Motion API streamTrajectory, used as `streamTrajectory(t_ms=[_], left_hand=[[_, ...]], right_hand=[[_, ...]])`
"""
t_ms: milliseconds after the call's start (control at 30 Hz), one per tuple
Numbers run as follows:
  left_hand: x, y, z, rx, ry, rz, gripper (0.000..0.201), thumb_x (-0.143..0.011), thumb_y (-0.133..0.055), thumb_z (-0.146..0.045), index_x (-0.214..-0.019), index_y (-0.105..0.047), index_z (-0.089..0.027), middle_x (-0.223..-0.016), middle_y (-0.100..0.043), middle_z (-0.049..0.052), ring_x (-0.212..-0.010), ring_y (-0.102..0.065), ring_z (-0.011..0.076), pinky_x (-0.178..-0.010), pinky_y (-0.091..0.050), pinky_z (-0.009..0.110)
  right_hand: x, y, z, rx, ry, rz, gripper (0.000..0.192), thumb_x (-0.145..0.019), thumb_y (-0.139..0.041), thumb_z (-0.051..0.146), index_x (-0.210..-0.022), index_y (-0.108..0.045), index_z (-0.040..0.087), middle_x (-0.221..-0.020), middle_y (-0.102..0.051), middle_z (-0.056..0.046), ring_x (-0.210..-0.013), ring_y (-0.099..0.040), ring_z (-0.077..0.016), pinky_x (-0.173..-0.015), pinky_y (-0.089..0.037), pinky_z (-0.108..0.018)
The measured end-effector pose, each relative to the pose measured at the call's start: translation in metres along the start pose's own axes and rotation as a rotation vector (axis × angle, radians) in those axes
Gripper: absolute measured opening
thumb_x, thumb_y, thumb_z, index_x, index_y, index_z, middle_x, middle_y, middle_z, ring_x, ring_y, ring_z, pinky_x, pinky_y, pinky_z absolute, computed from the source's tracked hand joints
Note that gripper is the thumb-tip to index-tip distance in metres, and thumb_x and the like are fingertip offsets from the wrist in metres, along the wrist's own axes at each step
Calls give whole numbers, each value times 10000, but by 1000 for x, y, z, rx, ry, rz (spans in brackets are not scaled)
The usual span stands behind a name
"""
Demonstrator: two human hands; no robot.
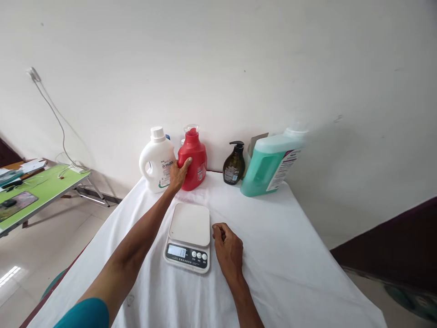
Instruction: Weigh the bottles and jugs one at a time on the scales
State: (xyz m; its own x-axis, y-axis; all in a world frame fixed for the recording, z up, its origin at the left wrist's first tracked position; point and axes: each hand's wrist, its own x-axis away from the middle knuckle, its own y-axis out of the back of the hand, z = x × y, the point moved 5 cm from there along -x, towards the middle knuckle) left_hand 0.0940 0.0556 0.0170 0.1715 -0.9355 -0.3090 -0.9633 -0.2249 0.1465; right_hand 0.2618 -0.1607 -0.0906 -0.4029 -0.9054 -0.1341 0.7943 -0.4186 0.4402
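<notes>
The red detergent bottle [193, 160] is stood upright at the far edge of the tabletop [273, 255], close to the wall, just beside a white detergent jug [157, 159] on its left. The left hand [179, 173] is laid against the bottle's lower left flank, with the thumb pressed on the red front face and the fingers wrapped toward the side next to the white jug; whether a full grip is closed around the body cannot be told. The right hand [228, 248] is rested on the white cloth, curled into a loose fist, and nothing is held in it. It is placed just beside the right edge of a digital kitchen scale [189, 237], whose platform is bare and whose display is lit.

The bottle is judged to be rigid moulded plastic with a smooth, possibly slippery skin. If filled, it is expected to be moderately heavy and bottom-weighted. A clear cap is fitted over the neck. A firm hold is best taken around the waist or lower body, not by the cap.

Further right along the wall, a dark pump bottle [234, 165] and a large green refill bottle [271, 163] are stood. A green folding table [44, 187] is seen at the far left.
</notes>
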Motion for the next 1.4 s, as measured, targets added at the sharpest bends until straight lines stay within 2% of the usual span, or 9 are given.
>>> streamTrajectory(t_ms=[100,267,433,600,700,833,1000,1233,1400], left_hand=[[-3,-9,5,172,29,-18,567,-715,-872,-663,-647,-526,-218,-628,-499,-5,-592,-483,141,-597,-407,307],[5,-7,-1,298,31,-98,540,-630,-935,-625,-629,-580,-218,-608,-511,-2,-590,-460,141,-562,-419,299],[17,21,-25,291,-19,-112,576,-601,-951,-558,-570,-486,-219,-552,-419,-41,-542,-385,101,-506,-350,264],[38,57,-65,263,-54,-60,610,-582,-936,-564,-580,-436,-214,-544,-346,-66,-512,-314,62,-471,-284,236],[59,75,-77,276,-29,-9,611,-579,-939,-573,-593,-444,-213,-539,-332,-70,-489,-281,52,-448,-274,231],[91,91,-73,267,40,36,625,-576,-934,-573,-581,-421,-215,-533,-320,-70,-481,-264,47,-444,-248,229],[118,97,-62,257,84,93,600,-578,-927,-550,-568,-435,-206,-520,-306,-77,-492,-241,45,-465,-249,232],[124,98,-54,257,97,125,579,-593,-914,-520,-568,-428,-206,-528,-283,-82,-507,-226,48,-483,-239,236],[125,105,-49,216,42,149,573,-635,-905,-600,-599,-499,-197,-541,-359,-60,-521,-281,72,-514,-293,251]], right_hand=[[1,1,0,0,8,-27,407,-918,-401,564,-755,-604,252,-688,-688,-48,-648,-608,-234,-672,-395,-327],[2,2,1,2,23,-43,411,-948,-396,550,-723,-570,253,-641,-639,-24,-590,-551,-204,-624,-373,-311],[1,3,5,-16,25,-38,380,-947,-406,506,-765,-616,247,-694,-697,-42,-630,-605,-215,-641,-383,-314],[-1,4,6,-26,15,-28,377,-933,-414,496,-793,-652,240,-726,-730,-58,-670,-653,-230,-673,-419,-318],[0,4,6,-17,21,-20,386,-928,-416,504,-802,-662,235,-736,-734,-59,-682,-660,-232,-689,-433,-319],[0,3,5,-21,14,-25,405,-926,-407,516,-832,-676,228,-742,-732,-59,-689,-660,-235,-700,-453,-323],[-1,3,3,-23,5,-35,408,-924,-414,507,-861,-697,220,-755,-748,-68,-699,-674,-238,-699,-468,-329],[-2,4,5,-24,17,-35,405,-915,-422,507,-859,-702,220,-741,-748,-68,-693,-677,-239,-694,-464,-332],[-2,4,6,-21,7,-29,386,-917,-432,486,-841,-703,222,-741,-754,-64,-691,-675,-228,-700,-455,-331]])
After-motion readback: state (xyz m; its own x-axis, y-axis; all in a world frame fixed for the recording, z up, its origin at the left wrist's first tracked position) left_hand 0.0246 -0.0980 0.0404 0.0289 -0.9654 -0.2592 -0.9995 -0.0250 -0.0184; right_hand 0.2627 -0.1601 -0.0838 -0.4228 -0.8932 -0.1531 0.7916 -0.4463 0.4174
